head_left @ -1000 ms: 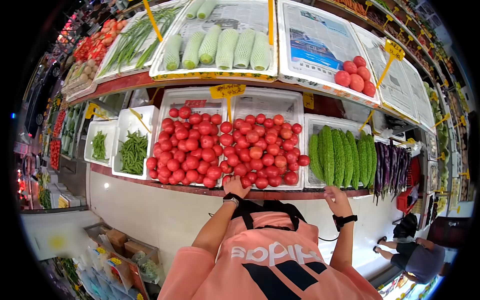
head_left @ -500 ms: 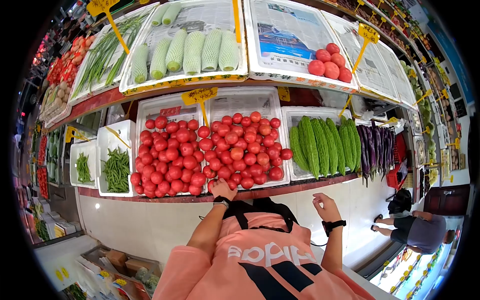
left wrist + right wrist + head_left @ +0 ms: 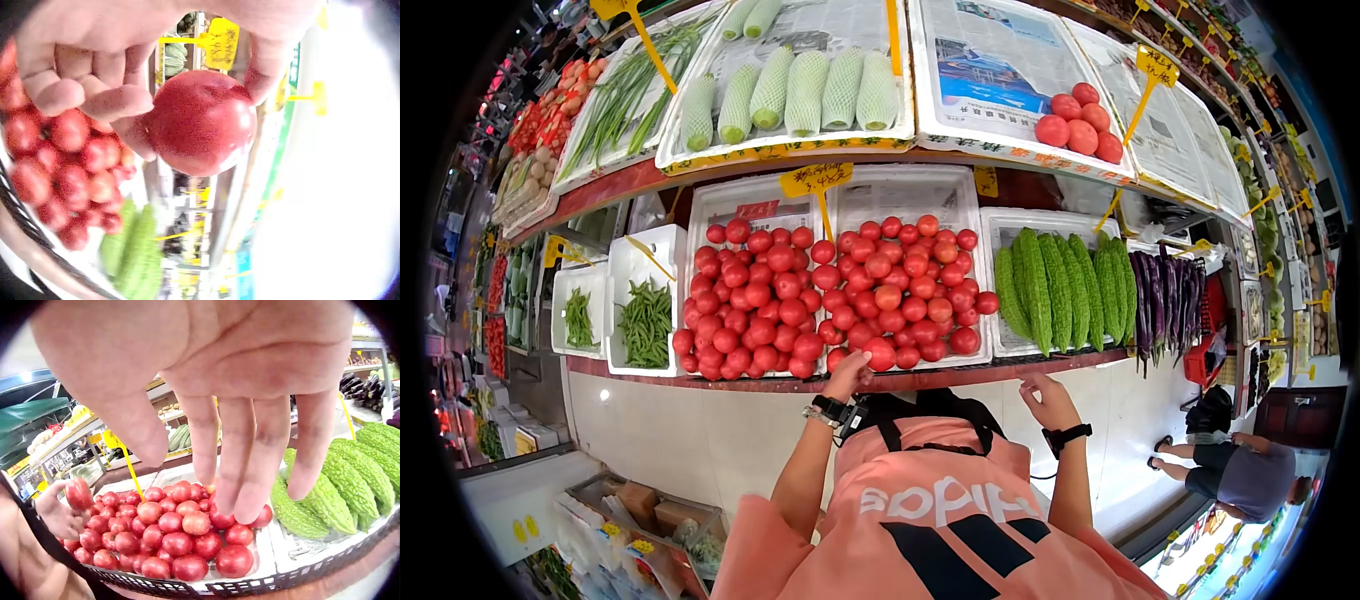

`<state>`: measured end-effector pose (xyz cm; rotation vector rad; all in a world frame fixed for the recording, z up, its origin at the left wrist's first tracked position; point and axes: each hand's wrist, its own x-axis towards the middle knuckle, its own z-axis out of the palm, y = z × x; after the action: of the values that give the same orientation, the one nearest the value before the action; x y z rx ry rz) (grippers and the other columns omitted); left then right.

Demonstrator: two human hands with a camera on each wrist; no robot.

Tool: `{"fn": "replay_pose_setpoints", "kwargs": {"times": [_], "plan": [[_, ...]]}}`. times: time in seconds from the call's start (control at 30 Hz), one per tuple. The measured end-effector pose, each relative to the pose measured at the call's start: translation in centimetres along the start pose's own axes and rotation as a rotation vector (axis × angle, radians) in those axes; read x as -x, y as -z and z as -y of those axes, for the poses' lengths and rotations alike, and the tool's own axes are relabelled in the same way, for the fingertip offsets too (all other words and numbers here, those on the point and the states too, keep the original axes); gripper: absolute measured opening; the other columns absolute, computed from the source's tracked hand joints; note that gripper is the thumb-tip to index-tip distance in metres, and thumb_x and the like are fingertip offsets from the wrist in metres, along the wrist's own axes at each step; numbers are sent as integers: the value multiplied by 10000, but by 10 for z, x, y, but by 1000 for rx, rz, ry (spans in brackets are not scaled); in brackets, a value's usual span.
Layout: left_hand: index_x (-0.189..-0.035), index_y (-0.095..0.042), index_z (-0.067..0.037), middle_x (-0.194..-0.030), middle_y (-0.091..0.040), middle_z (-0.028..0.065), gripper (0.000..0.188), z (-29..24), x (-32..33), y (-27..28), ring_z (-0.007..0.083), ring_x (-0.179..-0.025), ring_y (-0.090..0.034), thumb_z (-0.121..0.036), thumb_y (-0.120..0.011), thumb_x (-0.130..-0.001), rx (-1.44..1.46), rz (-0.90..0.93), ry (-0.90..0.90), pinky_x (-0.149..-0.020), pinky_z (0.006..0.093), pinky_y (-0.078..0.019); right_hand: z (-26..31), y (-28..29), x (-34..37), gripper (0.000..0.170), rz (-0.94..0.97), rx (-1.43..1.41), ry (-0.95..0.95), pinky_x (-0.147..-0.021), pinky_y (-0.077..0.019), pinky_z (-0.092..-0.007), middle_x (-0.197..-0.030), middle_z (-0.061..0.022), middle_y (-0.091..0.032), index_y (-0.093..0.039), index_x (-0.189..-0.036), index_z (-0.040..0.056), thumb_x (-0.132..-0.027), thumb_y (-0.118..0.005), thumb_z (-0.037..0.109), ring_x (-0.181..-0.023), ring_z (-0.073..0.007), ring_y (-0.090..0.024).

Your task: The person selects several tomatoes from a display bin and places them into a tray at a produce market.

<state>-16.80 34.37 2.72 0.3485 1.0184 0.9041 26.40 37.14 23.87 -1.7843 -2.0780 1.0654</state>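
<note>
My left hand point(image 3: 849, 377) pinches a red tomato point(image 3: 203, 123) between thumb and fingertips, at the front edge of the tomato trays. In the left wrist view the tomato is lifted apart from the pile, its stem end toward the thumb. Loose tomatoes point(image 3: 750, 300) fill two white foam trays side by side. My right hand point(image 3: 1050, 402) holds nothing; its fingers hang relaxed in front of the tray of bitter melons point(image 3: 1060, 290). In the right wrist view those fingers point(image 3: 237, 469) overlap the tomatoes and the nearest bitter melon.
Eggplants point(image 3: 1168, 305) lie to the right, and boxes of green peppers point(image 3: 647, 322) to the left. An upper shelf bears netted gourds point(image 3: 805, 95) and several tomatoes point(image 3: 1083, 122). A yellow price sign point(image 3: 816, 180) stands among the tomatoes. Another person point(image 3: 1250, 475) is at the far right.
My left hand was over the front tomatoes and has drawn back slightly, turning, with one tomato now in its grip. The right hand stays relaxed near the bitter melons. The head view has shifted.
</note>
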Motion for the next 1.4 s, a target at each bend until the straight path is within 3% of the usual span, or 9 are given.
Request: {"fn": "replay_pose_setpoints", "kwargs": {"times": [0.1, 0.27, 0.47, 0.77, 0.8, 1.07, 1.2, 1.37, 1.4], "plan": [[-1373, -535, -33, -1160, -649, 156, 620, -72, 64, -65, 222, -904, -601, -514, -588, -985, 429, 333, -197, -762, 353, -457, 1, -5, -11, 242, 53, 27, 45, -796, -547, -459, -951, -202, -722, -636, -1106, -9, -940, -680, 162, -918, -385, -702], [-1443, -450, 3, -1310, -593, 239, 801, -137, 132, -117, 273, -925, -560, -593, -586, -926, 464, 390, -372, -786, 388, -442, 24, -10, -29, 260, 102, 64, 119, -796, -535, -486, -962, -230, -711, -638, -1102, -15, -955, -663, 197, -933, -395, -699], [-1366, -524, 97, -995, -599, 167, 1026, -145, 156, -133, 277, -904, -538, -765, -494, -811, 355, 474, -511, -760, 374, -417, 35, -15, -40, 259, 142, -20, 146, -811, -553, -450, -982, -208, -713, -654, -1135, -5, -949, -671, 174, -924, -361, -710], [-1414, -446, 145, -1174, -634, 254, 1111, -159, 173, -149, 304, -1037, -650, -716, -630, -736, 176, 434, -446, -922, 371, -496, 56, -15, -47, 250, 233, 1, 159, -809, -570, -415, -1010, -190, -714, -659, -1160, 10, -946, -672, 139, -922, -319, -723], [-1474, -385, 105, -1376, -561, 184, 995, -164, 170, -150, 277, -1240, -604, -578, -714, -830, 249, 550, -492, -1048, 395, -489, 54, -16, -48, 251, 240, 3, 156, -808, -570, -414, -1012, -190, -713, -658, -1164, 12, -947, -671, 138, -924, -320, -723], [-1483, -391, -77, -1411, -531, 112, 746, -158, 164, -166, 201, -1248, -615, -21, -789, -854, -118, 58, -472, -1022, 338, -507, 92, -6, -47, 469, 212, 36, 308, -924, -535, -432, -1229, -206, -640, -579, -1320, 35, -895, -733, 160, -1109, -356, -655], [-1461, -413, -70, -1357, -552, 105, 730, -142, 153, -172, 181, -1173, -635, -68, -810, -848, -234, -66, -448, -941, 317, -528, 166, 11, -42, 850, 83, 107, 551, -1126, -416, -493, -1490, -187, -461, -468, -1500, 114, -744, -852, 177, -1348, -419, -461], [-1395, -484, -46, -1234, -611, 108, 724, -124, 147, -172, 145, -1042, -646, -158, -872, -794, -499, -197, -398, -820, 283, -536, 197, -15, -48, 774, -20, 395, 918, -1171, -344, -542, -1447, -142, -520, -531, -1458, 175, -791, -789, 470, -1326, -329, -518], [-1363, -507, -31, -1201, -631, 115, 709, -102, 129, -155, 153, -1051, -638, -167, -881, -777, -738, -242, -672, -861, 308, -529, 202, -24, -46, 753, -32, 358, 921, -1179, -324, -557, -1382, -130, -562, -572, -1413, 179, -786, -745, 557, -1309, -311, -531]]}}
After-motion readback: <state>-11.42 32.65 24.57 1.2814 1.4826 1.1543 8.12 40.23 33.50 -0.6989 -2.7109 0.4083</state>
